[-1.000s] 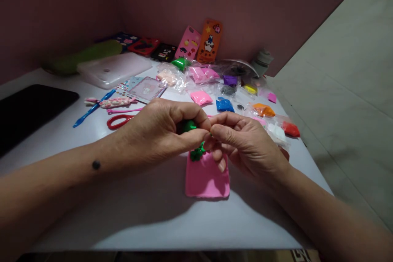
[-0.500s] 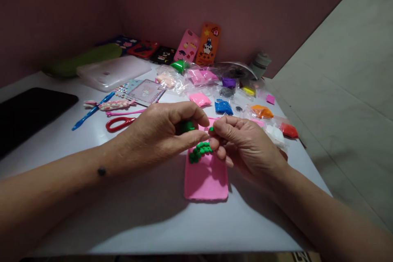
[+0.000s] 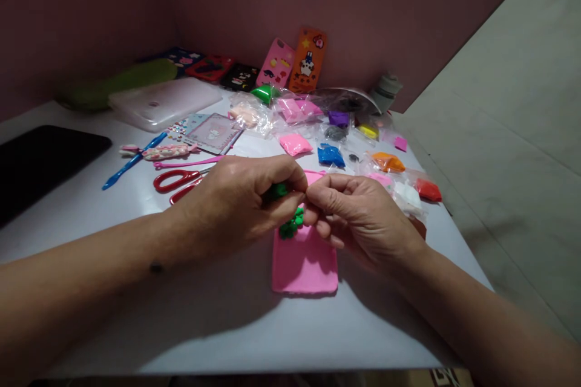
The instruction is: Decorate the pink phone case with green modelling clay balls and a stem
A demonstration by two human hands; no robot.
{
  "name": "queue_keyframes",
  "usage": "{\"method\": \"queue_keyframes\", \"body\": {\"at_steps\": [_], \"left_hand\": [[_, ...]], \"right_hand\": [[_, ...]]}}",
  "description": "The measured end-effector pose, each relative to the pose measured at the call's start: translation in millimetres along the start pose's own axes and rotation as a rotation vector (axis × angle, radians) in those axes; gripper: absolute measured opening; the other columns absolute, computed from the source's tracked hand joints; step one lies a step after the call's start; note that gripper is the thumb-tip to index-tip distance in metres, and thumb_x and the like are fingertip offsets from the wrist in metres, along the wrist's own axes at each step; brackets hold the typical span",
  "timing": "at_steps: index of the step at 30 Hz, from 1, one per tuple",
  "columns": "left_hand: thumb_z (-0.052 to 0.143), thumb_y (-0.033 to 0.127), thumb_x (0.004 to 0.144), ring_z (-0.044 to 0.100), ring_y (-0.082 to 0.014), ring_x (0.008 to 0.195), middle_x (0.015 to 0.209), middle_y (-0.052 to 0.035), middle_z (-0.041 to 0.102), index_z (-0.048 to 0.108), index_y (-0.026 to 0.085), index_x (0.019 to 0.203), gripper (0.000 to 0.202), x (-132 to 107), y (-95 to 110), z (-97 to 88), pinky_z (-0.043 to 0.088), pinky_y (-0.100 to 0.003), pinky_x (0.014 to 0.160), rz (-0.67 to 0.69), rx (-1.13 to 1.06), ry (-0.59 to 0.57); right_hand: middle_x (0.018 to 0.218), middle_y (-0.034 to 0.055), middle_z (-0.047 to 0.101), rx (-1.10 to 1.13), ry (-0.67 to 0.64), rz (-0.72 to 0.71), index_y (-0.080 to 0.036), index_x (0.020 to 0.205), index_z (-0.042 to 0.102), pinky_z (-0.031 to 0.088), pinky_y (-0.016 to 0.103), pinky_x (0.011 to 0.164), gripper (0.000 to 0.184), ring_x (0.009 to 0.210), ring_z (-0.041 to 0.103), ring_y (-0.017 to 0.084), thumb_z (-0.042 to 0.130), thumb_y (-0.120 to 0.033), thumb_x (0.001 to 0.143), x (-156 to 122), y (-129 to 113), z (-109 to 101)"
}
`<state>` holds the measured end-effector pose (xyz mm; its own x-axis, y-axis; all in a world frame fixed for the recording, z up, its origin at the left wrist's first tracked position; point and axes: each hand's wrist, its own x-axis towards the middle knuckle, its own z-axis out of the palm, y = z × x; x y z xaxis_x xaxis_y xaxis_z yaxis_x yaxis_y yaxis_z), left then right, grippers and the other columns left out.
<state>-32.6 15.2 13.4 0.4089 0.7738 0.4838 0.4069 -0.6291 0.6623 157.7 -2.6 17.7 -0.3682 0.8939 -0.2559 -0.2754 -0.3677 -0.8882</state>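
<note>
A pink phone case (image 3: 305, 269) lies flat on the white table, under both hands. Small green clay balls (image 3: 292, 225) cluster on its middle, partly covered by my fingers. My left hand (image 3: 254, 193) is closed around a lump of green clay (image 3: 276, 191), its thumb and index fingertips pinched together. Meeting those fingertips, my right hand (image 3: 347, 205) is closed in a pinch too. The small green bit seen earlier between its fingers is hidden now.
Bags of clay, including blue (image 3: 330, 155), orange (image 3: 388, 162) and red (image 3: 428, 189), lie behind and right. Red-handled scissors (image 3: 175, 181), a blue tool (image 3: 135, 160) and a black tablet-like slab (image 3: 49, 163) are at left. Decorated phone cases (image 3: 308, 60) lean on the pink wall.
My left thumb and index finger have closed together and moved right, touching my right fingertips. The green bit in the right pinch has gone out of sight. The view shifted slightly.
</note>
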Motion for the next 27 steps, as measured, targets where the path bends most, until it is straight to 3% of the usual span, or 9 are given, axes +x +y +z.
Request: {"method": "queue_keyframes", "body": {"at_steps": [3,5,8,12,15,17,20,24,27], "left_hand": [[0.059,0.018,0.078,0.049,-0.0082,0.051,0.060,0.0027,0.063,0.064,0.020,0.074,0.007,0.3,0.7,1.3,0.035,-0.021,0.048,-0.037,-0.007,-0.004],[0.058,0.019,0.077,0.049,-0.0085,0.049,0.058,0.0034,0.060,0.063,0.020,0.074,0.006,2.4,5.1,-2.3,0.035,-0.019,0.045,-0.124,-0.101,-0.075],[0.059,0.022,0.080,0.042,-0.0076,0.040,0.048,0.0063,0.052,0.061,0.021,0.071,0.009,7.8,14.7,-11.7,0.032,-0.017,0.035,-0.319,-0.364,-0.181],[0.066,0.021,0.079,0.037,-0.0064,0.036,0.044,0.0074,0.045,0.060,0.021,0.068,0.013,12.0,18.7,-18.7,0.031,-0.015,0.032,-0.517,-0.721,-0.147],[0.068,0.018,0.081,0.043,-0.0068,0.040,0.047,0.0052,0.049,0.063,0.020,0.068,0.014,10.7,10.5,-16.7,0.035,-0.014,0.035,-0.524,-0.707,-0.184],[0.070,0.018,0.083,0.045,-0.0075,0.043,0.050,0.0055,0.052,0.068,0.020,0.080,0.004,9.6,4.4,-14.5,0.037,-0.014,0.037,-0.524,-0.688,-0.182],[0.073,0.025,0.083,0.046,-0.0086,0.044,0.050,0.0074,0.054,0.068,0.021,0.095,0.013,8.9,1.6,-12.4,0.037,-0.014,0.038,-0.509,-0.612,-0.165],[0.074,0.029,0.083,0.048,-0.0090,0.047,0.056,0.0055,0.062,0.069,0.019,0.091,0.014,7.8,6.8,-10.4,0.036,-0.016,0.039,-0.407,-0.467,-0.201],[0.068,0.029,0.086,0.058,-0.0112,0.057,0.068,0.0011,0.070,0.072,0.019,0.085,0.011,6.4,9.5,-8.4,0.043,-0.018,0.048,-0.326,-0.360,-0.184]], "right_hand": [[0.062,0.0000,0.074,-0.064,0.001,-0.029,-0.014,0.066,0.071,0.044,0.011,0.045,0.031,0.048,0.059,0.004,0.097,-0.031,0.073,0.1,-0.7,-0.4],[0.062,-0.0011,0.072,-0.093,-0.007,-0.057,-0.014,0.067,0.072,0.045,0.011,0.048,0.029,0.048,0.057,0.003,0.096,-0.030,0.074,0.2,-1.8,-0.9],[0.061,-0.0020,0.070,-0.068,0.013,-0.099,-0.015,0.070,0.073,0.044,0.010,0.047,0.025,0.048,0.056,0.003,0.096,-0.024,0.074,0.8,-3.4,-2.5],[0.063,-0.0006,0.072,0.024,0.016,-0.098,-0.014,0.070,0.074,0.049,0.011,0.048,0.022,0.048,0.060,0.004,0.092,-0.024,0.080,2.8,-3.4,-6.0],[0.064,0.0001,0.073,0.084,-0.014,-0.061,-0.014,0.071,0.074,0.046,0.010,0.042,0.020,0.047,0.062,0.005,0.089,-0.023,0.082,4.3,-1.8,-7.7],[0.066,0.0005,0.075,0.099,-0.015,-0.060,-0.014,0.073,0.075,0.045,0.010,0.040,0.019,0.047,0.062,0.005,0.089,-0.023,0.082,4.9,-0.7,-7.9],[0.065,0.0002,0.074,0.084,-0.010,-0.078,-0.014,0.072,0.075,0.046,0.010,0.040,0.020,0.047,0.062,0.005,0.090,-0.023,0.081,5.0,-0.2,-6.3],[0.064,-0.0008,0.074,0.052,0.016,-0.093,-0.014,0.071,0.073,0.049,0.010,0.045,0.028,0.048,0.062,0.004,0.097,-0.027,0.073,4.2,-0.5,-3.0],[0.063,-0.0007,0.074,0.022,0.024,-0.090,-0.013,0.072,0.073,0.048,0.010,0.047,0.031,0.049,0.061,0.004,0.099,-0.030,0.071,3.4,-0.4,-2.3]]}}
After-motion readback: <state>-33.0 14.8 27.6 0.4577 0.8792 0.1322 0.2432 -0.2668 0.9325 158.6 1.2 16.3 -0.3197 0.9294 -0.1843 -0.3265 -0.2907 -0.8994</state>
